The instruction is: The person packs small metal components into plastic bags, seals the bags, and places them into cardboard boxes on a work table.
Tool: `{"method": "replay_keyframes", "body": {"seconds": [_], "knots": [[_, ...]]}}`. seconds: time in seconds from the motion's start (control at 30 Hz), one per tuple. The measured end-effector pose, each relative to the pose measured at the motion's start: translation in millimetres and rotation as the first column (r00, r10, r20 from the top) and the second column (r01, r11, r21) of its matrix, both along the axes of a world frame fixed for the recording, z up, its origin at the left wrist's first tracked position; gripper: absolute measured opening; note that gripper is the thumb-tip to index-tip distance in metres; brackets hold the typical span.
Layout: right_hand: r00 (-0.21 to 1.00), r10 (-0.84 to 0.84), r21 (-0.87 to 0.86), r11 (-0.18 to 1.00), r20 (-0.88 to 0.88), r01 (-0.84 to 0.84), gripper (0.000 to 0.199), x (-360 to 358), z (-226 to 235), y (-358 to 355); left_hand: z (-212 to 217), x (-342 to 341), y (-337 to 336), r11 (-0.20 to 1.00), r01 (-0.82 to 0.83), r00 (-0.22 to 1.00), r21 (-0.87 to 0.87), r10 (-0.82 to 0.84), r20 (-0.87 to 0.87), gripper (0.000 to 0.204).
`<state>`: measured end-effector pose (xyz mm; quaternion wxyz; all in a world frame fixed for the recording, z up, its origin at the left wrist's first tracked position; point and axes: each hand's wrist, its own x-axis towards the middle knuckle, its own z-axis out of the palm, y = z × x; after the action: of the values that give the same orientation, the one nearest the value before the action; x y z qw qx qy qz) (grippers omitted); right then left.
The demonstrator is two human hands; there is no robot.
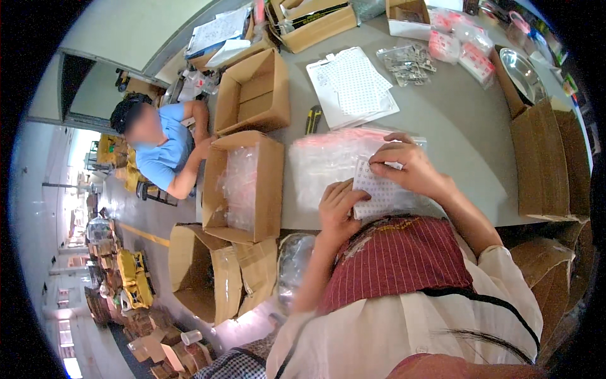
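Observation:
A white sheet of small printed stickers (377, 197) is held close to my body, above a pile of clear plastic zip bags (319, 165) with pinkish-red top edges. My left hand (339, 207) grips the sheet's left edge, its thumb on the front. At the upper part of the sheet, the fingertips of my right hand (410, 167) are pinched together. A single sticker between them would be too small to make out. More sticker sheets (360, 79) lie on a white board farther back, and a yellow-and-black utility knife (313, 120) rests beside the bags.
Left of the bags stand a cardboard box of clear bags (237, 189) and an open cardboard box (252, 91). Small metal parts (407, 63) in clear packs lie at the back. Cardboard boxes (543, 161) stand at the right edge. A co-worker in blue (167, 142) sits at the left.

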<state>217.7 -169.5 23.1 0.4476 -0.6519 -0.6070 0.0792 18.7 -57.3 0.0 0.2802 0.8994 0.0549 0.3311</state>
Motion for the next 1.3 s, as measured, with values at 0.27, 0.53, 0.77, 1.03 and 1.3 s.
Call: {"method": "replay_keyframes", "body": {"seconds": [0.27, 0.53, 0.77, 1.03, 1.3], "knots": [[0.987, 0.034, -0.015, 0.999, -0.156, -0.037, 0.013, 3, -6, 1, -1, -1, -1, 1.000, -0.009, 1.000, -0.024, 0.009, 0.000, 0.035], [0.995, -0.020, -0.073, 0.997, -0.097, 0.013, 0.014, -1, -5, -2, -4, -1, 1, 0.999, 0.012, 1.000, -0.034, -0.013, -0.019, 0.036], [0.981, -0.092, -0.048, 0.995, -0.171, 0.085, 0.014, 0, -15, -2, -7, 2, 1, 0.999, 0.029, 1.000, -0.036, -0.029, 0.004, 0.035], [0.988, -0.112, -0.078, 0.992, -0.110, 0.104, 0.016, -8, -11, -2, -7, 2, 2, 1.000, 0.025, 1.000, -0.016, -0.025, -0.018, 0.037], [0.994, -0.085, 0.002, 0.996, 0.067, 0.085, 0.011, -10, -8, 4, -2, 3, -1, 0.987, -0.005, 0.999, 0.160, 0.013, -0.049, 0.036]]}}
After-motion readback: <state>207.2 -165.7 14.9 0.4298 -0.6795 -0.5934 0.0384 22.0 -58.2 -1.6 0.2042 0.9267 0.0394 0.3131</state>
